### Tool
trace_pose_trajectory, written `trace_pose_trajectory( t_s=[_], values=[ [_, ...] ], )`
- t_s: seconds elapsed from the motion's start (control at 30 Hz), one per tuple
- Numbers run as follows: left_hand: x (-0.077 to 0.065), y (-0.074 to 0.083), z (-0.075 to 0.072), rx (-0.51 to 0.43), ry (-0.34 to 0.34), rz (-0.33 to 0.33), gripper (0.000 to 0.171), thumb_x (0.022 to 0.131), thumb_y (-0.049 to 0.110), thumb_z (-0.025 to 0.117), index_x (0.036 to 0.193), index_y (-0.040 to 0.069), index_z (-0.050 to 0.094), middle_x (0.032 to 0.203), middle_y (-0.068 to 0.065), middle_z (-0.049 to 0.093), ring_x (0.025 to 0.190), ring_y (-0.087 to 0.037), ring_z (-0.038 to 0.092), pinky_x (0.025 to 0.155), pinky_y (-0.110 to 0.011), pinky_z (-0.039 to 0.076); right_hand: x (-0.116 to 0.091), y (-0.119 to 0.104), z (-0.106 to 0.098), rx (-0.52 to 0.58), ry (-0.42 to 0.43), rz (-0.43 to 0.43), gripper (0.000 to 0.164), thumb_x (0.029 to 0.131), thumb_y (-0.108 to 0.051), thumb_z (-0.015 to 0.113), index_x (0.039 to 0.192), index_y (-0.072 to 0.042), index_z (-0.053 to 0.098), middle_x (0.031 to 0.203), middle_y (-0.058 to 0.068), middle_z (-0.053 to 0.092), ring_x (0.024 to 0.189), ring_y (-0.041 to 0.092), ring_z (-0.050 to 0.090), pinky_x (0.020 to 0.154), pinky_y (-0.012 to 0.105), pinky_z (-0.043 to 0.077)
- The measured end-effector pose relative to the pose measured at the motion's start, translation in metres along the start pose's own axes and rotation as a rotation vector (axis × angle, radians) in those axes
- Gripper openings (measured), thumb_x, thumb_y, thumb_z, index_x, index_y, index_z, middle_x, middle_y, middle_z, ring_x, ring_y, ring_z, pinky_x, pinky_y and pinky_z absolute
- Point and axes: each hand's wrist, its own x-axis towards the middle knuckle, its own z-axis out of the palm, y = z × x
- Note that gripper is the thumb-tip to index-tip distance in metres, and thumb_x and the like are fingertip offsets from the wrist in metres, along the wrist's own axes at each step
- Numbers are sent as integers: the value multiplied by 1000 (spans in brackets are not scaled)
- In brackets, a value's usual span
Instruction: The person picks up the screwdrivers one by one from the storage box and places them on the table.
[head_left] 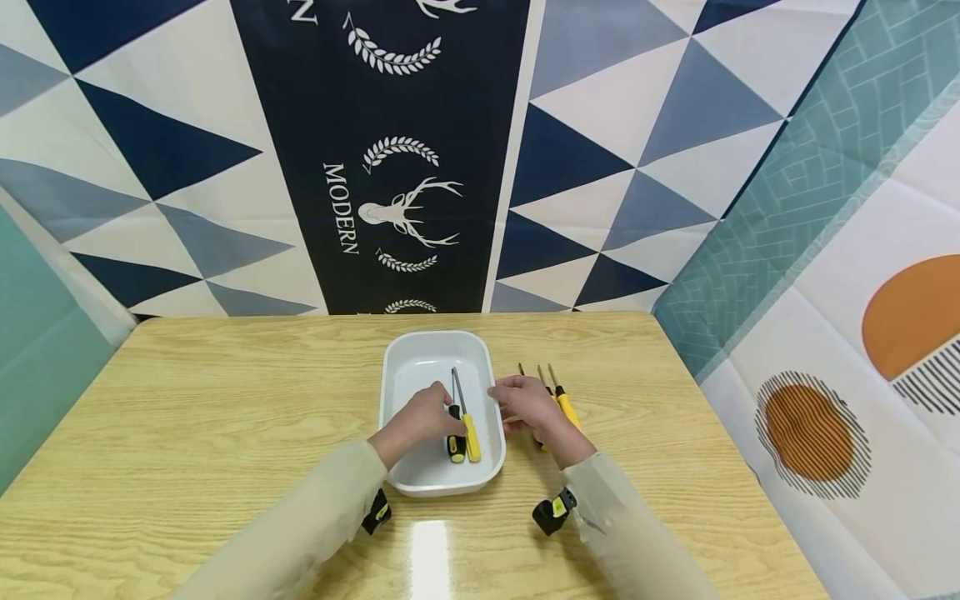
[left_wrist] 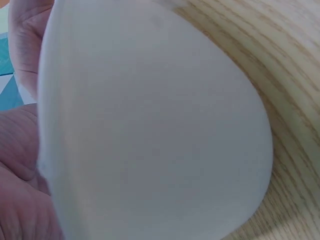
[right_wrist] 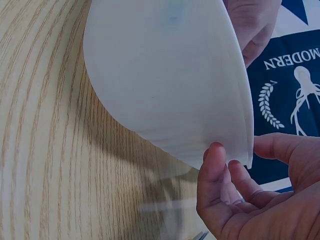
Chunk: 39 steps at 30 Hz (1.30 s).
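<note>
A white tray [head_left: 405,477] stands on the table, with two screwdrivers in it. One is a black-and-yellow screwdriver [head_left: 456,450], the other a yellow-handled screwdriver [head_left: 472,442]; their shafts point toward the wall. My left hand [head_left: 423,415] reaches over the tray's left side, its curled fingers and thumb at the black-and-yellow handle. In the left wrist view the tray wall [left_wrist: 160,120] hides that grip. My right hand [head_left: 528,404] holds the tray's right rim. The right wrist view shows the right thumb [right_wrist: 272,146] on the rim and the fingers under its outer side.
Several more screwdrivers lie right of the tray, partly behind the right hand; one has a yellow handle [head_left: 567,408]. The wooden table [head_left: 225,417] meets a patterned cloth backdrop [head_left: 405,208] at its far edge. Dark wrist cameras hang under both sleeves.
</note>
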Motion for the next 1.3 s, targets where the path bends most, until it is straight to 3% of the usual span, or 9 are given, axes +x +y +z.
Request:
trace_pose_trajectory(
  t_s=[0.23,0.57,0.9,1.3],
  values=[
    [3,0,0,3,-5,-1,52,74,25,76,113,0,51,98,-9,58,88,-20,54,84,-36,49,0,1,-1,4,-2,14,36,92,-22,57,123,-3,55,99,12,63,72,15,62,53,23,51],
    [6,-6,4,-50,-31,-16,52,74,24,75,113,-1,51,91,-9,56,74,-18,56,60,-27,49,0,0,0,12,1,13,36,92,-23,58,122,-4,56,96,11,64,70,15,61,55,25,52],
    [8,-6,6,-49,-31,-37,38,73,23,75,94,3,51,75,-6,56,58,-17,55,51,-26,49,-1,1,0,23,-1,5,35,91,-22,59,121,-3,56,94,11,64,69,15,61,54,24,52],
    [15,-8,10,-82,-51,-105,38,75,24,75,94,0,52,70,-8,59,54,-15,58,49,-24,53,0,0,0,21,5,16,34,91,-22,59,119,-3,57,95,11,63,69,15,60,54,24,51]
  ],
)
